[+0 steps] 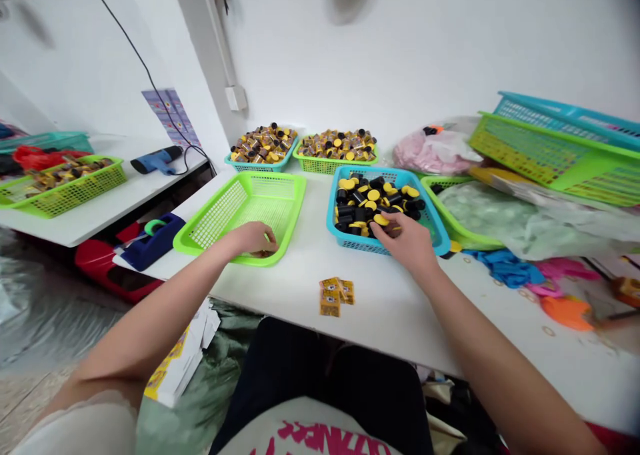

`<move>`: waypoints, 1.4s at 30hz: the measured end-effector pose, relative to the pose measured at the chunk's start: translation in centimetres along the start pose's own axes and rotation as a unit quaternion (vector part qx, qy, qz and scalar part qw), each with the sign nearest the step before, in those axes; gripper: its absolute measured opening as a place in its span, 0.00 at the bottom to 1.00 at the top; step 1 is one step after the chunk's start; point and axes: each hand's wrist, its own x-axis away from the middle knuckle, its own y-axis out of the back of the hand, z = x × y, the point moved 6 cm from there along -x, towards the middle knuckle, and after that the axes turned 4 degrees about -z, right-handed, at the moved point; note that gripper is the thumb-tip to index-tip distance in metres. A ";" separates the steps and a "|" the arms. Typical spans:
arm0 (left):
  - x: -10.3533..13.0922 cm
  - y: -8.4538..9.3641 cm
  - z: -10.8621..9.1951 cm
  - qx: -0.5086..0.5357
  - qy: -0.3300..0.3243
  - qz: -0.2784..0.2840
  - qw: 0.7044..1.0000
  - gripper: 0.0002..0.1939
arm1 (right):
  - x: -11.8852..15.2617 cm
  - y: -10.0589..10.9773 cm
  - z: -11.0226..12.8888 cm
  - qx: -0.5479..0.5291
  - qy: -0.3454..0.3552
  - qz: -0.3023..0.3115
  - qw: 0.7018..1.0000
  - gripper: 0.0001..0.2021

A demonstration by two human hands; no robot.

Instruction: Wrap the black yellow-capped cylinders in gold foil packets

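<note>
My left hand (257, 239) is inside the near end of a bright green basket (295, 208), its fingers curled downward. A small brownish bit shows under those fingers, too hidden to name. My right hand (407, 238) reaches over the near rim of a blue basket (331, 208) full of small black cylindrical containers with yellow lids (373, 195). Its thumb and fingers close around one yellow-lidded container (381, 219) at the top of the pile. Between the hands, nearer my body, several yellow printed labels (330, 297) lie overlapping on the white table (280, 288).
At the back stand a blue basket (260, 167) and a green basket (335, 167) heaped with labelled containers. A blue tape dispenser (155, 245) sits left. Stacked baskets (555, 155), plastic bags (500, 211) and coloured balloon-like pieces (565, 311) crowd the right. A heat gun (157, 160) lies on the left table.
</note>
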 end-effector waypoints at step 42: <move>-0.2 -12.5 -13.5 0.377 -0.240 0.094 0.890 0.19 | 3.0 1.1 -0.9 -0.569 -0.098 0.019 0.816 0.13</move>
